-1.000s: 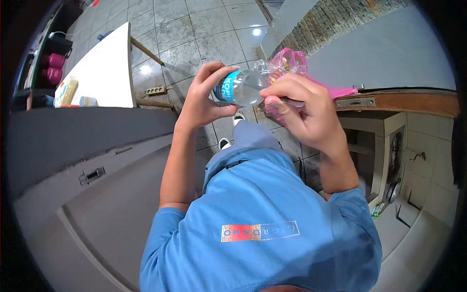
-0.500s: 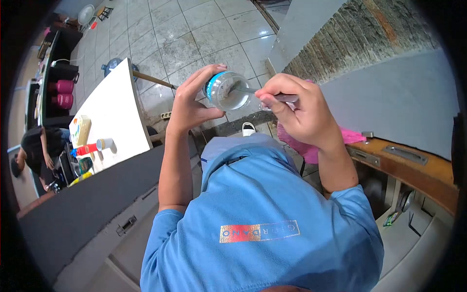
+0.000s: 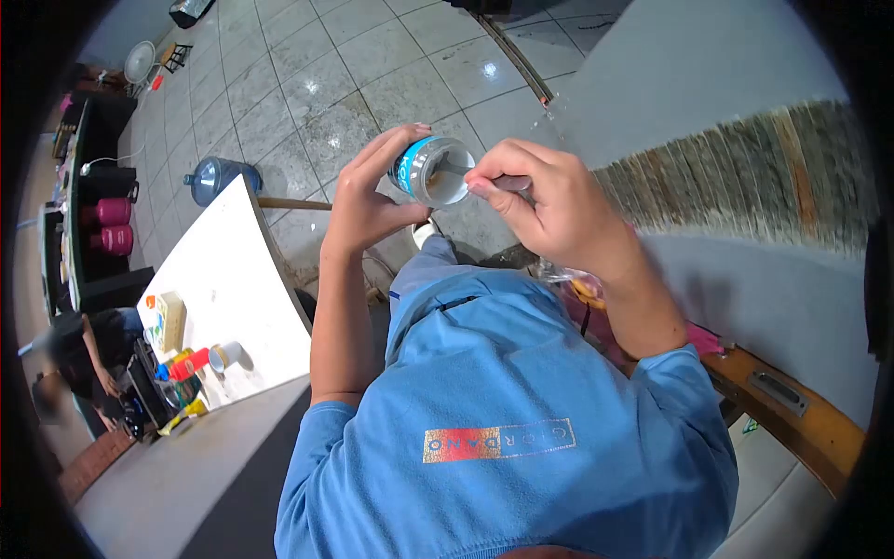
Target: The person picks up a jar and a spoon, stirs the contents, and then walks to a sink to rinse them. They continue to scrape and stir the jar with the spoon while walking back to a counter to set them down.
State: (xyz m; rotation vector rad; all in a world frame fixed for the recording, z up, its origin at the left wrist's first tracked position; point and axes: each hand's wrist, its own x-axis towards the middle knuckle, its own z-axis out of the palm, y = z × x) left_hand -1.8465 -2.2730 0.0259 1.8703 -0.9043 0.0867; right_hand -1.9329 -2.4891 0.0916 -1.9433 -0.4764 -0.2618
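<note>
My left hand (image 3: 377,186) is wrapped round a clear plastic jar (image 3: 454,189) with a blue label, its open mouth tilted towards my right hand. Pinched in the fingers of my right hand (image 3: 545,196) is a metal spoon (image 3: 453,169), and its far end reaches inside the jar. Some pale residue shows within the jar, but I cannot make out what it is. Both hands are held up in front of my blue shirt, above the tiled floor.
To my left stands a white table (image 3: 219,279) with a red bottle (image 3: 189,364), a white cup (image 3: 224,356) and a pale yellow container (image 3: 169,321). A blue water jug (image 3: 221,179) sits on the floor behind it. Another person (image 3: 88,359) is at far left. A wooden ledge (image 3: 810,419) runs along my right.
My view has shifted as my body moves forward and turns; the table and wall sit differently in view. My right hand has come slightly closer to the jar, the spoon still in it.
</note>
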